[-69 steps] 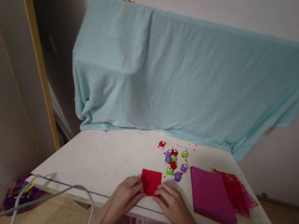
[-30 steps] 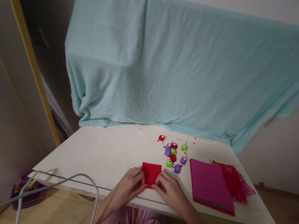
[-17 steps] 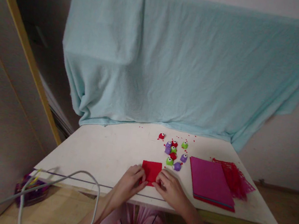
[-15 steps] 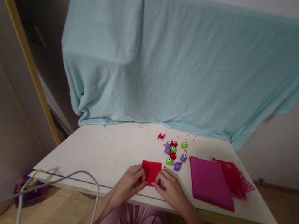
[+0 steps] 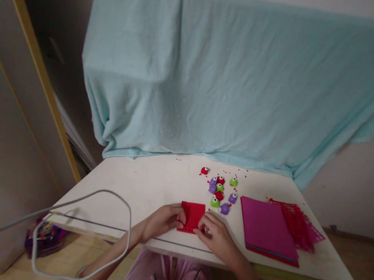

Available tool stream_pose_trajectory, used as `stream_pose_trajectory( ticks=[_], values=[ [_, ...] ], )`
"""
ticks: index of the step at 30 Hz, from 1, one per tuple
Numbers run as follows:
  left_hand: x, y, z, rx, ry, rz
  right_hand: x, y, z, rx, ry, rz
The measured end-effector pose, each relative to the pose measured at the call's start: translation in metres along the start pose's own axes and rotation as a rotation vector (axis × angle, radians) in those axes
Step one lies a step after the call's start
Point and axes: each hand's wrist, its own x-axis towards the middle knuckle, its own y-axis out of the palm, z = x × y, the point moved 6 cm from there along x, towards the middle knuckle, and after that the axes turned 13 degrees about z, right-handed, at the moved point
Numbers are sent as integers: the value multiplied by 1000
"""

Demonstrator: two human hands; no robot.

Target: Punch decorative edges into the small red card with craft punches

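A small red sheet (image 5: pixel 192 214), like felt or craft foam, lies flat near the table's front edge. Small marks or holes run along its lower border. My left hand (image 5: pixel 167 221) holds its left side with curled fingers. On the opposite side, my right hand (image 5: pixel 217 237) has thumb and fingers closed at the lower right corner. Just beyond the sheet sits a loose cluster of small one-eyed figures, among them a purple one (image 5: pixel 224 208), a green one (image 5: pixel 215 202) and a red one (image 5: pixel 205 171).
To the right lies a stack of magenta and red sheets (image 5: pixel 267 228), with red perforated scraps (image 5: pixel 296 226) beside it. Tiny red bits are scattered behind the figures. A pale blue cloth (image 5: pixel 238 82) hangs at the back. A grey cable (image 5: pixel 130 230) loops across my left forearm.
The view has shifted slightly. My left fingers have drawn back a little, so more of the sheet's marked lower border shows. The cable loop sits higher over the table.
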Motion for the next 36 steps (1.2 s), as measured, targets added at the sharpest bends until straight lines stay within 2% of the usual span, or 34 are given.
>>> stream_pose_trajectory(
  ticks=[7, 17, 24, 36],
  values=[
    [5, -2, 2, -102, 62, 60, 1, 0, -1, 24, 10, 17],
    [7, -4, 7, -81, 61, 75, 4, 3, -7, 40, -12, 16],
    [12, 1, 10, -21, -3, 84, 4, 1, -5, 56, -7, 31],
    [15, 4, 14, 56, 5, 90, 5, 3, -9, 69, 14, 27]
  ],
)
